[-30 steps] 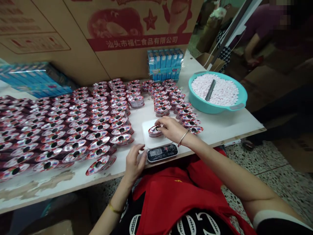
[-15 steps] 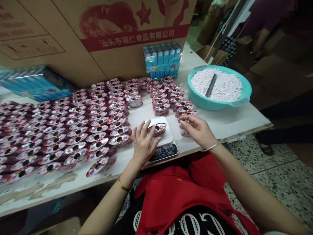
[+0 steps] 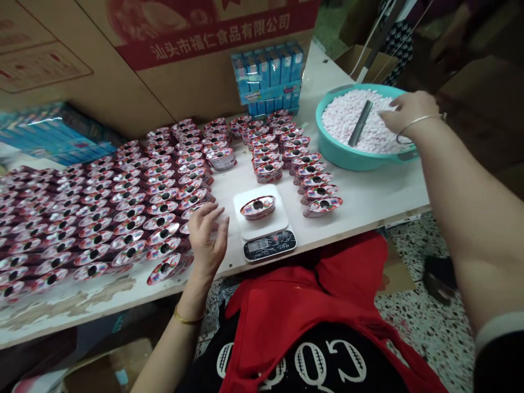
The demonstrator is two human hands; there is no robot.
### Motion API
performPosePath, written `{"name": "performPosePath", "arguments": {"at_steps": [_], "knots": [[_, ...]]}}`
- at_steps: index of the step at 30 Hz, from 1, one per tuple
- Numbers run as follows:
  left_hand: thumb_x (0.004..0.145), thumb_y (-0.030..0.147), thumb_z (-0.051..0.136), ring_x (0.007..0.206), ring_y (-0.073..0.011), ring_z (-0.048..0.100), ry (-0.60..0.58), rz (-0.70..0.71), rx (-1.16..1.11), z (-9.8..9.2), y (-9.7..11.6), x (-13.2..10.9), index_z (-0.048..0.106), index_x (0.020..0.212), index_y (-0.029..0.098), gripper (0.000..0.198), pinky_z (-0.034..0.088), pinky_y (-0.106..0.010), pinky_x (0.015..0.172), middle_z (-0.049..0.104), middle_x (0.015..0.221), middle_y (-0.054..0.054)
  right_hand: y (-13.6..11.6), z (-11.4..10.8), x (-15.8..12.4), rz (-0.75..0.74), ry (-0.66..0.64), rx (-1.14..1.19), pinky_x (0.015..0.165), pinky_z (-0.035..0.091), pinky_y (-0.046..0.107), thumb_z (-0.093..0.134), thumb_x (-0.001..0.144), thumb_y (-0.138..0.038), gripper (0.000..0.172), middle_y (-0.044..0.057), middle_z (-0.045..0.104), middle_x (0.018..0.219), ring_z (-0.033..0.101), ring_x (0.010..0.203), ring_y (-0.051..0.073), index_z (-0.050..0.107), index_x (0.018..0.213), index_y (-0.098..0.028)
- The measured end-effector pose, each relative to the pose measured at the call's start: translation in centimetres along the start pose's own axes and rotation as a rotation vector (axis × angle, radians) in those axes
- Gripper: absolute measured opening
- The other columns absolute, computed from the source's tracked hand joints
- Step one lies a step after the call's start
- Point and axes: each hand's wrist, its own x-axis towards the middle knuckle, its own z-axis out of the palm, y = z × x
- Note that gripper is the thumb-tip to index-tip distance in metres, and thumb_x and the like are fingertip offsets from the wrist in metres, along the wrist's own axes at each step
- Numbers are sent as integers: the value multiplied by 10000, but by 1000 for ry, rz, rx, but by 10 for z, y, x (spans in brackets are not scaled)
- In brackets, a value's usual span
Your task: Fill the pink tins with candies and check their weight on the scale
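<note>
My left hand hovers left of a white digital scale, next to the nearest column of containers. Its fingers are loosely bent and apart, with nothing seen in them. On the scale's plate stands a small oval red-and-white container with a dark round hole in its top. My right hand is over the right side of a turquoise basin full of small white pellet-like candies. Thumb and forefinger are apart just above the candies; the other fingers are partly hidden. A dark grey bar lies on the candies.
Many matching containers stand in rows on the white table to the left, with more behind and right of the scale. Blue boxed packs stand before a large printed carton. A person's patterned clothing shows at the upper right.
My right hand has moved from the right-hand container row to the basin. My left hand has come off the container on the scale and shifted left. That container stays on the scale.
</note>
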Motion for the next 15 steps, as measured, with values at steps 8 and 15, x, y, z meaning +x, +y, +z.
{"name": "performPosePath", "arguments": {"at_steps": [8, 15], "knots": [[890, 295, 558, 1065, -197, 563, -95, -8, -11, -2, 3, 4, 629, 1044, 193, 198, 469, -390, 929, 610, 1104, -81, -19, 28, 2, 169, -201, 281, 705, 333, 315, 492, 809, -584, 702, 223, 676, 1011, 589, 873, 106, 659, 967, 80], [873, 300, 588, 1098, -229, 549, -217, 243, 31, 20, 21, 27, 581, 1194, 235, 327, 425, -407, 932, 600, 1198, -101, -11, 43, -6, 257, -33, 496, 667, 335, 268, 561, 876, -297, 409, 199, 681, 980, 508, 706, 72, 655, 1023, 73]]}}
